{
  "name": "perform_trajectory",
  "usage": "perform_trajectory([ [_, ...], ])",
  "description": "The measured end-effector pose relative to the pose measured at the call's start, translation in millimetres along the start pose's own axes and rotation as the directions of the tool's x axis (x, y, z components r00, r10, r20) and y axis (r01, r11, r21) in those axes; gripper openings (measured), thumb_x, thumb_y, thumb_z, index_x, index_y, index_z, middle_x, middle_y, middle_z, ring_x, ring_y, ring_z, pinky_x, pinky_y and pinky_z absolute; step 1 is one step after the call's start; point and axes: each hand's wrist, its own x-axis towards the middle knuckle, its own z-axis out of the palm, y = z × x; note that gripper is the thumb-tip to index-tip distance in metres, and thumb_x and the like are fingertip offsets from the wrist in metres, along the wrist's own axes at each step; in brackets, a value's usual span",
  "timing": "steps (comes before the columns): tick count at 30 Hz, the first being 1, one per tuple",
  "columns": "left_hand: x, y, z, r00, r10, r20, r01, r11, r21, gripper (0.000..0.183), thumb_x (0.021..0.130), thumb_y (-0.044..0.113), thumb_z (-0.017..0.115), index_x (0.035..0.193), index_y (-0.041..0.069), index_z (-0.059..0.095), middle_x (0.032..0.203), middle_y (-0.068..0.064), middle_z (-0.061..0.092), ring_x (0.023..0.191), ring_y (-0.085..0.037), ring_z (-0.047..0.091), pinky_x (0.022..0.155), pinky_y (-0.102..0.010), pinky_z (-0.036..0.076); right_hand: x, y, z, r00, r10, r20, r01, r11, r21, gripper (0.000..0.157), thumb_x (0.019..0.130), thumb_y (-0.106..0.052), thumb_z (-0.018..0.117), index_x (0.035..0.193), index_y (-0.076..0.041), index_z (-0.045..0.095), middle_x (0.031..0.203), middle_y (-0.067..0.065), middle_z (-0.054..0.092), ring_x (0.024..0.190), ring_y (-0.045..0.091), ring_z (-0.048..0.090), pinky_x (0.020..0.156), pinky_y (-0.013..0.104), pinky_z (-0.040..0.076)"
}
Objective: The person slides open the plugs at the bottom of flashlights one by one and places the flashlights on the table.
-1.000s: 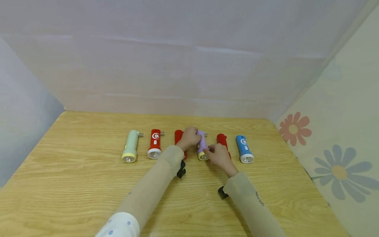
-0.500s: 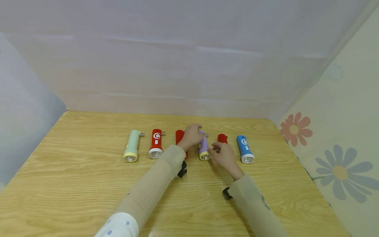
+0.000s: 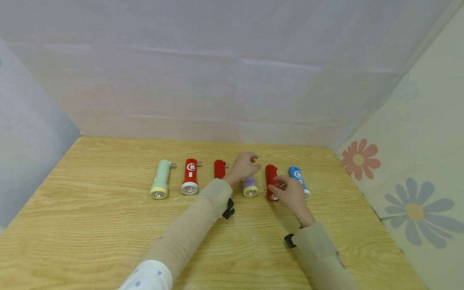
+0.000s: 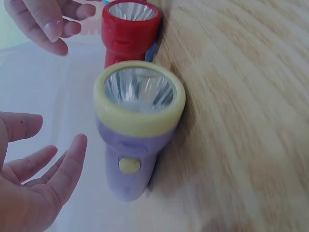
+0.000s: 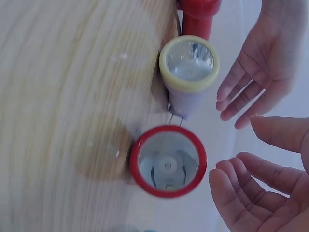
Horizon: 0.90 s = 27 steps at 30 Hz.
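Note:
A purple flashlight (image 3: pixel 249 188) with a pale yellow head lies on the wooden table, partly covered in the head view by my left hand (image 3: pixel 241 167). That hand hovers over it with fingers apart, and the left wrist view shows a gap between the fingers and the purple flashlight (image 4: pixel 129 145). To its right lies an all-red flashlight (image 3: pixel 270 174). Beside and above its lens end is my right hand (image 3: pixel 293 196), fingers loosely bent and holding nothing. In the right wrist view the red flashlight (image 5: pixel 201 162) sits apart from the fingers.
The flashlights form a row: light green (image 3: pixel 161 177), red with white head (image 3: pixel 190 175), another red (image 3: pixel 219 168) partly behind the left arm, and blue (image 3: pixel 296 173) partly behind the right hand. A pale sheet (image 3: pixel 232 88) rises behind the wooden table (image 3: pixel 108 233).
My right hand has left the purple flashlight's head and moved right to the red one. My left hand has come off the purple flashlight and shifted slightly right above it.

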Motion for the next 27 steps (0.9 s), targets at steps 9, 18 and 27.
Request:
perform_trajectory([
  [9, 11.5, 2.9, 11.6, 0.999, -0.020, 0.046, 0.021, 1.000, -0.017, 0.039, 0.090, 0.017, 0.057, 0.126, 0.004, 0.054, 0.120, -0.015, 0.057, 0.106, -0.024, 0.054, 0.081, -0.031, 0.048, -1.9, 11.6, -6.9, 1.000, 0.012, 0.007, -0.011, 0.997, -0.075, 0.033, 0.079, -0.015, 0.071, 0.104, 0.006, 0.065, 0.093, 0.022, 0.065, 0.074, 0.029, 0.062, 0.061, 0.037, 0.050],
  [18, 32.2, 8.9, 10.2, 0.996, 0.010, 0.088, -0.017, 0.997, 0.080, 0.037, 0.089, 0.015, 0.055, 0.124, 0.003, 0.056, 0.122, -0.013, 0.056, 0.104, -0.020, 0.055, 0.079, -0.027, 0.047, -3.1, 18.8, -7.9, 0.996, 0.054, 0.067, -0.050, 0.997, -0.064, 0.035, 0.081, -0.017, 0.071, 0.106, 0.006, 0.064, 0.102, 0.022, 0.064, 0.076, 0.030, 0.063, 0.060, 0.035, 0.050],
  [27, 42.7, 13.3, 15.0, 0.982, -0.058, 0.178, 0.040, 0.994, 0.103, 0.035, 0.091, 0.012, 0.052, 0.123, -0.001, 0.055, 0.116, -0.013, 0.058, 0.053, -0.009, 0.044, 0.052, -0.019, 0.039, -4.8, 26.5, -2.7, 0.991, 0.102, 0.090, -0.102, 0.995, -0.011, 0.037, 0.082, -0.019, 0.069, 0.109, 0.006, 0.061, 0.102, 0.024, 0.062, 0.083, 0.034, 0.063, 0.067, 0.040, 0.053],
])
